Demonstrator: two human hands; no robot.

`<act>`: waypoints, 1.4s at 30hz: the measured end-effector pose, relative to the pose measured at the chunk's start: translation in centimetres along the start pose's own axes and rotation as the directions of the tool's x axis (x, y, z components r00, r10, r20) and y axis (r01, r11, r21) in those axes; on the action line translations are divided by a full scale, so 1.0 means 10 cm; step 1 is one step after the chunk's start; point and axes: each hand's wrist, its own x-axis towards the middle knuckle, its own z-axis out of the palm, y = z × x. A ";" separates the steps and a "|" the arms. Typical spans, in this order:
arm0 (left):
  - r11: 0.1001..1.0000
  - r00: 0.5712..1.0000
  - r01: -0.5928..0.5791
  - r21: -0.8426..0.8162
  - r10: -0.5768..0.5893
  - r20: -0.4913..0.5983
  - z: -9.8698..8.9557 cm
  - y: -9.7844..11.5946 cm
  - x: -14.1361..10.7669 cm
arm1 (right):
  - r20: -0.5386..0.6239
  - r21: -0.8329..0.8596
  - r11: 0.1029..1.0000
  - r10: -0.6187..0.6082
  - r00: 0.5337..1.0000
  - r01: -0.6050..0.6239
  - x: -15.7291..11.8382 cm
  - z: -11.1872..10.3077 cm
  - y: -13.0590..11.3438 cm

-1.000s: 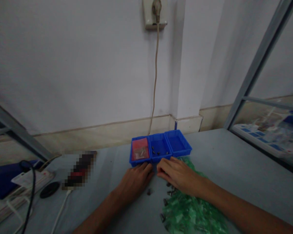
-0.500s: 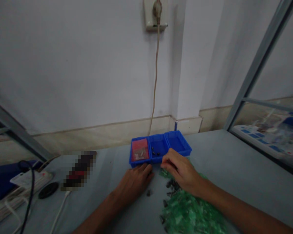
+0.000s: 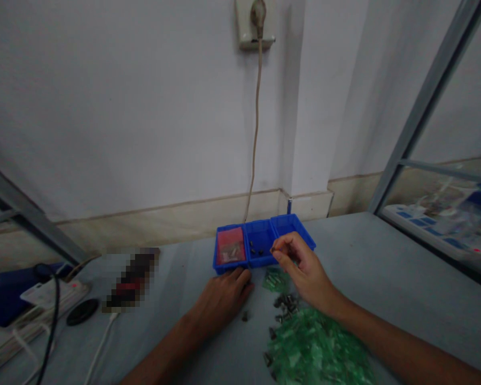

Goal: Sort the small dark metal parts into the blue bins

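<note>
My right hand (image 3: pixel 299 264) is raised at the front of the blue three-part tray (image 3: pixel 260 263). Thumb and forefinger pinch a small dark metal part (image 3: pixel 273 249), too small to name more exactly. My left hand (image 3: pixel 227 291) lies on the table with its fingers against the tray's front edge, loosely bent and holding nothing visible. A red sheet and a clear bag of small parts (image 3: pixel 231 252) fill the left compartment. A few dark metal parts (image 3: pixel 260 252) lie in the middle one. Below my right hand are a small green bag (image 3: pixel 275 280) and loose metal parts (image 3: pixel 285 303).
A large heap of green plastic bags (image 3: pixel 320 347) covers the near table. One loose part (image 3: pixel 245 316) lies by my left hand. At left are a pixelated device (image 3: pixel 132 280) with a white cable, a black disc (image 3: pixel 83 312) and power strips. Metal frame posts (image 3: pixel 420 107) stand at both sides.
My right hand has lifted slightly and moved a little right, uncovering the small green bag and showing the metal part in its fingertips. My left hand has hardly moved.
</note>
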 end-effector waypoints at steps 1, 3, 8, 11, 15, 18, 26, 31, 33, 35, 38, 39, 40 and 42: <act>1.000 1.000 0.001 0.002 -0.001 0.000 0.00 0.00 0.00 | 0.003 0.021 1.000 0.013 1.000 -0.013 0.01 0.00 0.01; 1.000 1.000 0.005 0.006 -0.005 0.004 0.00 0.01 0.00 | 0.010 0.044 0.998 0.034 0.999 -0.035 0.02 0.00 0.03; 1.000 1.000 0.000 0.000 0.000 0.013 -0.02 0.01 0.00 | 0.018 0.083 0.992 0.093 0.995 -0.094 0.05 -0.01 0.04; 1.000 1.000 0.000 -0.007 0.000 0.008 -0.03 0.02 0.00 | 0.023 0.104 0.989 0.107 0.994 -0.109 0.05 -0.01 0.04; 1.000 1.000 0.011 -0.011 -0.011 0.016 -0.03 0.02 0.01 | 0.035 0.121 0.985 0.124 0.992 -0.127 0.06 -0.01 0.04; 1.000 1.000 0.009 -0.009 -0.009 0.014 -0.03 0.02 0.01 | 0.023 0.127 0.983 0.127 0.992 -0.129 0.06 -0.01 0.05; 1.000 1.000 0.005 -0.001 -0.005 0.002 -0.03 0.02 -0.01 | 0.055 0.168 0.975 0.136 0.989 -0.144 0.06 -0.01 0.01; 1.000 1.000 -0.001 0.002 0.001 0.004 -0.03 0.02 -0.01 | 0.064 0.189 0.968 0.157 0.986 -0.166 0.05 -0.01 0.02; 1.000 1.000 0.000 0.005 0.000 0.003 -0.03 0.02 -0.01 | 0.064 0.199 0.965 0.163 0.985 -0.173 0.06 0.00 0.02; 1.000 1.000 -0.001 0.009 0.001 0.002 -0.04 0.03 0.00 | 0.059 0.201 0.963 0.170 0.984 -0.179 0.06 0.00 0.01; 1.000 1.000 -0.002 0.014 0.002 0.003 -0.05 0.04 0.00 | 0.051 0.191 0.964 0.177 0.983 -0.183 0.07 0.00 0.00; 1.000 1.000 -0.001 0.015 0.001 0.004 -0.05 0.04 0.00 | 0.050 0.189 0.964 0.181 0.982 -0.187 0.07 0.00 -0.01; 1.000 1.000 0.002 0.014 -0.002 0.004 -0.06 0.04 0.00 | 0.052 0.194 0.962 0.188 0.981 -0.195 0.07 0.00 -0.01; 1.000 1.000 0.003 0.010 -0.004 0.008 -0.06 0.04 0.00 | 0.054 0.221 0.950 0.212 0.976 -0.218 0.07 -0.01 0.00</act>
